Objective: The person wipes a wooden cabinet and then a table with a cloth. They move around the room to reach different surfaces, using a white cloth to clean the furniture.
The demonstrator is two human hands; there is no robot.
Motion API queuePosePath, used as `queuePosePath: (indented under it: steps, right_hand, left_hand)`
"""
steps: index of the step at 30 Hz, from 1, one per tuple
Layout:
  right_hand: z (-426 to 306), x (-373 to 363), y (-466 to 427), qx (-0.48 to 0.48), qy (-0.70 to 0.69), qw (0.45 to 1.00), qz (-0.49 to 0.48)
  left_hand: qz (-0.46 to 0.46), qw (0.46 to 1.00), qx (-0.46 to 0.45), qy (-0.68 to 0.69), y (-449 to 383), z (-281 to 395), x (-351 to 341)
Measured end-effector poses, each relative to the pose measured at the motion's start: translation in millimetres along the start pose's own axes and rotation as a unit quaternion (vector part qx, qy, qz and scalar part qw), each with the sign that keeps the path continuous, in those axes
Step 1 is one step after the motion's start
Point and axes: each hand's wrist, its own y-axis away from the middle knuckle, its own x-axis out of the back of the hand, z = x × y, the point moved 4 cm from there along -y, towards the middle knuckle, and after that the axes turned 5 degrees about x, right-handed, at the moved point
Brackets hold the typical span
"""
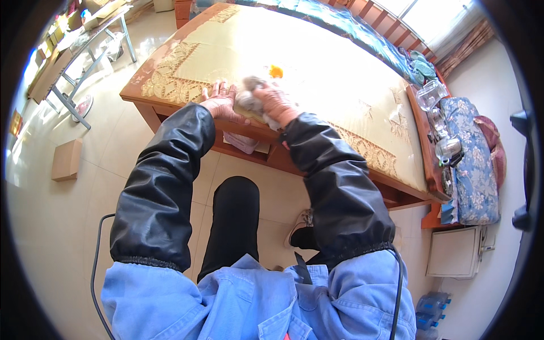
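My left hand [222,103] rests flat near the front edge of the table, fingers spread on the cream tablecloth [238,40] with its gold lace-patterned border. Just to its right, my right hand [277,101] is closed on a crumpled grey-white cloth [250,100] pressed against the tabletop. The cloth is partly blurred, and part of it hangs at the table's edge. Beyond my right hand lies a small bright orange thing [276,71], too overexposed to name. Black sleeve covers reach from both wrists to above the elbows.
Below the wooden tabletop [140,92] is an open shelf with a pinkish item [241,142]. Glass jugs [432,94] line the right side, beside a blue floral cushion [476,159]. A cardboard box [67,160] sits on the floor at left, near a metal-legged folding table [70,106].
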Motion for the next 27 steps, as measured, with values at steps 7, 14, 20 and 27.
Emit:
queuePosePath:
  steps: [7, 14, 20, 27]
  right_hand:
    - [110, 93, 139, -0.388, -0.033, 0.921, 0.027]
    - [83, 74, 98, -0.302, 0.064, 0.951, -0.026]
    - [-30, 11, 8, -0.059, 0.173, 0.982, -0.055]
    - [46, 87, 163, -0.196, 0.202, 0.959, 0.031]
  left_hand:
    - [0.009, 1.000, 0.000, 0.005, 1, -2, 1]
    - [0.018, 0.999, 0.031, -0.005, -6, -12, -8]
    - [0.025, 0.998, 0.018, -0.061, -29, -9, -10]
    - [0.024, 0.999, 0.018, -0.032, -21, -7, -9]
